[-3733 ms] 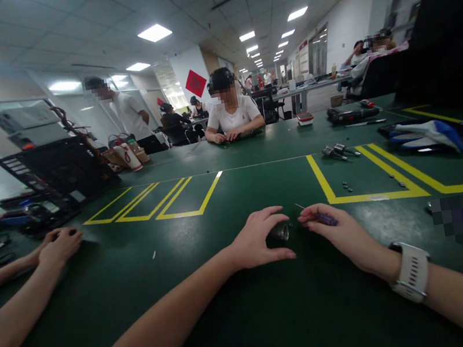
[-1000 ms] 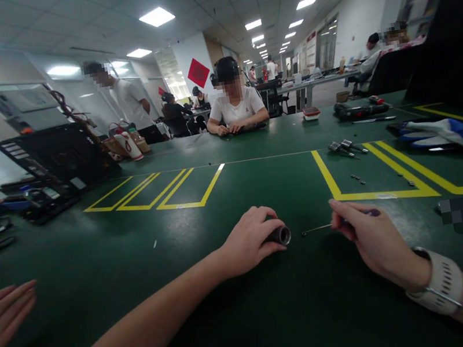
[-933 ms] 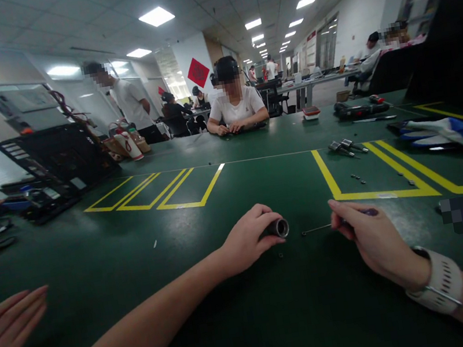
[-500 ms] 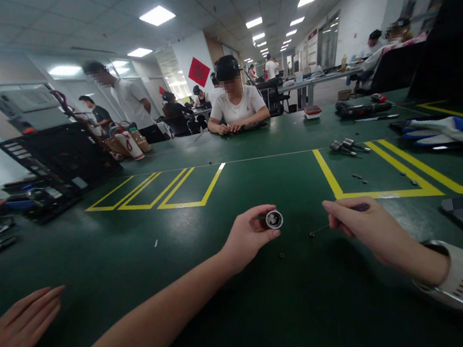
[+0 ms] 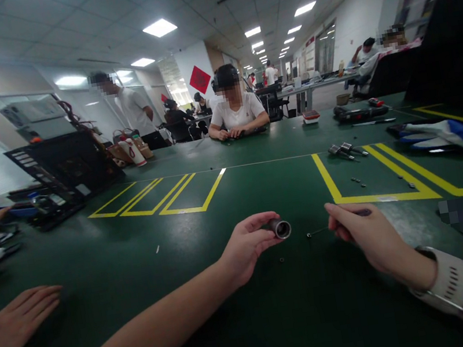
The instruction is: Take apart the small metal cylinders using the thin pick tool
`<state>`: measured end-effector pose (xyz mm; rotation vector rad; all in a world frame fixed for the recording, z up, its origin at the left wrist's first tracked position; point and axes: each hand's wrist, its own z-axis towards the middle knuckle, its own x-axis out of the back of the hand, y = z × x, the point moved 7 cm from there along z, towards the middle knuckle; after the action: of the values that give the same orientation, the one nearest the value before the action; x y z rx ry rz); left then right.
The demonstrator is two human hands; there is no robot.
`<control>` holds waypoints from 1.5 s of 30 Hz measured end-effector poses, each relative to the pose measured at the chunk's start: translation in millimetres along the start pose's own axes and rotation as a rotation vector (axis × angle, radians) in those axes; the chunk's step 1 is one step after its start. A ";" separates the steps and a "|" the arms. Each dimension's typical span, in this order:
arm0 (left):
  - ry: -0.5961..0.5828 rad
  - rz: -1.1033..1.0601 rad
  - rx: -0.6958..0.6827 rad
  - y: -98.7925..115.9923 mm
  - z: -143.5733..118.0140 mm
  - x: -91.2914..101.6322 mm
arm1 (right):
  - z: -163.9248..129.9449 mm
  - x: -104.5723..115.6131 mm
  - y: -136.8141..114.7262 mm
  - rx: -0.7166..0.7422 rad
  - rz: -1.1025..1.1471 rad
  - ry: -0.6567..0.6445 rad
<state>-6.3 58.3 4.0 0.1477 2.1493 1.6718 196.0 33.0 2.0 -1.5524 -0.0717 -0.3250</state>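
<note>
**Cylinder lifted, driver alongside**

Cylinder (image 5: pixel 279 228) sits in our left hand (image 5: pixel 247 246), pinched between thumb and fingertips, raised just off the green counter (image 5: pixel 215 293). It is small, dark metal, with its open bore turned toward the camera. Our right hand (image 5: pixel 366 234) is closed around a slim screwdriver (image 5: pixel 331 225): purple handle under the fingers, thin shaft pointing left toward the cylinder, tip near it but not touching. A white watch (image 5: pixel 448 280) sits on that wrist. One tiny dark screw (image 5: pixel 281 259) lies on the counter just below the cylinder.

Further out, a few more small screws (image 5: pixel 358 180) lie inside a yellow-taped box, with two driver bits (image 5: pixel 344 150) beyond them. Blue and white gloves (image 5: pixel 440 134) lie at far right. Someone else's hand (image 5: pixel 15 319) rests flat on the counter at lower left. A person in a white shirt (image 5: pixel 236 115) sits across the counter, hands together on its surface.
</note>
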 end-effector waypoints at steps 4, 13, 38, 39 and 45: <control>0.026 -0.070 0.035 -2.4 2.5 1.2 | 6.1 4.3 0.8 -0.052 0.080 0.036; 0.057 -0.063 0.039 -4.3 3.0 5.2 | 7.1 -4.0 -2.3 -0.035 0.187 -0.030; 0.163 0.006 -0.071 -1.3 -2.9 3.7 | -55.7 -52.7 -65.8 0.751 -0.355 -0.343; 0.171 0.011 -0.075 -1.4 -3.0 3.9 | -57.1 -53.7 -67.0 0.759 -0.368 -0.346; 0.185 0.031 -0.090 0.5 -3.9 0.8 | -66.6 -56.4 -71.5 0.797 -0.469 -0.324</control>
<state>-8.5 55.1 5.0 0.0002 2.2078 1.8612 113.7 -22.6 55.5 -0.7637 -0.7386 -0.3500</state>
